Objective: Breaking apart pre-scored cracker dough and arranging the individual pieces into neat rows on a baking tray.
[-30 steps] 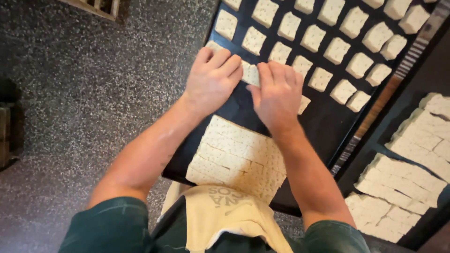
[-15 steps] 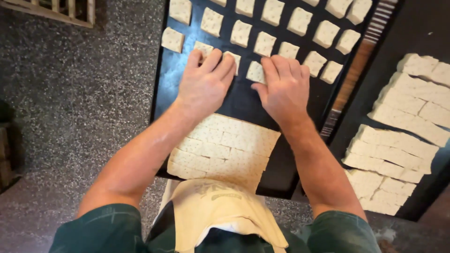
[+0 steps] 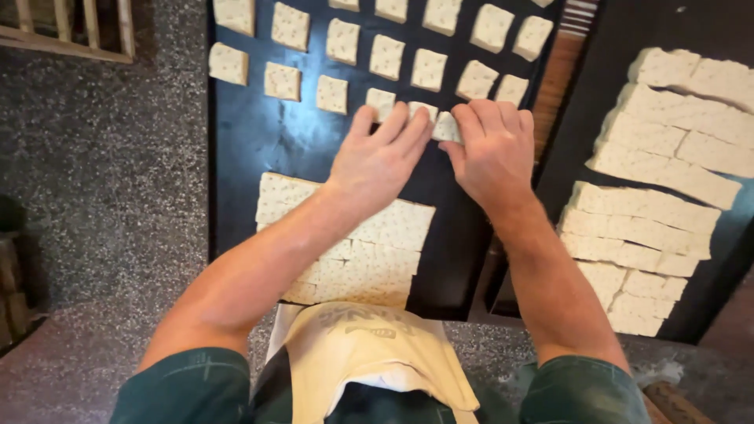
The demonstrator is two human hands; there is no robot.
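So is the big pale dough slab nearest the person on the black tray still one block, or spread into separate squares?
Still one block: pale scored slab lies unseparated on black tray.

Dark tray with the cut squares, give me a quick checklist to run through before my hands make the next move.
1. Both hands over the dark tray: left hand and right hand side by side: ok.
2. Small squares at the fingertips, under control: partly hidden, cannot tell.
3. Laid-out squares spaced apart in rows: ok.
4. Uncut slab on the tray's near part: ok.
5. Bare tray between slab and rows: ok.
6. Neighbouring tray's strips clear of the hands: ok.
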